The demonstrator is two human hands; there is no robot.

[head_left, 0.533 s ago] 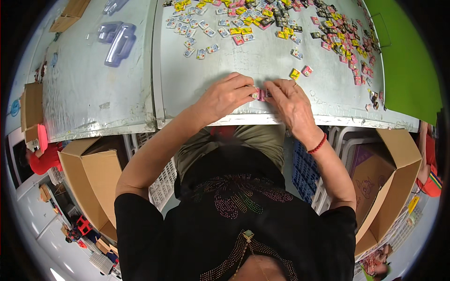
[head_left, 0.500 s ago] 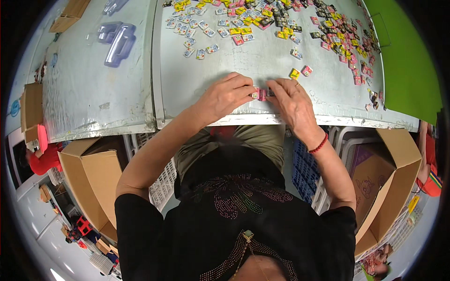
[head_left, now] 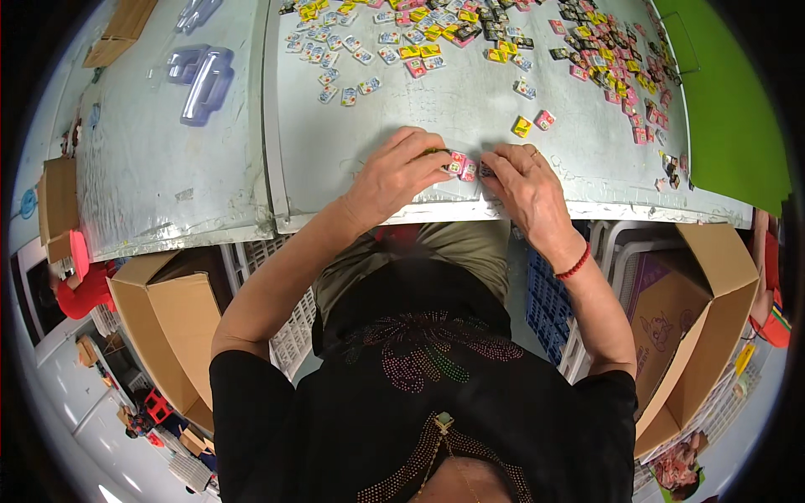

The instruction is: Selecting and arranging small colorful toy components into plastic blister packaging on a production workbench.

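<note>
Pink boxes (head_left: pixel 458 163), 2 visible, stand between the hands. Left hand (head_left: pixel 402 172): thumb and fingers closed on the left pink box; cannot tell what else the fingers cover. Boxes judged light, stiff, smooth, easily dented; best held lightly by opposite side faces. Right hand (head_left: pixel 527 182): fingertips pinch a dark piece (head_left: pixel 485 169), just right of the pair. Beyond its knuckles: 1 yellow box (head_left: pixel 521 127).

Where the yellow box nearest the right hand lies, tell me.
In the head view, the small yellow box lies right of centre on the tabletop, just beyond the right hand and just left of a pink box.
</note>
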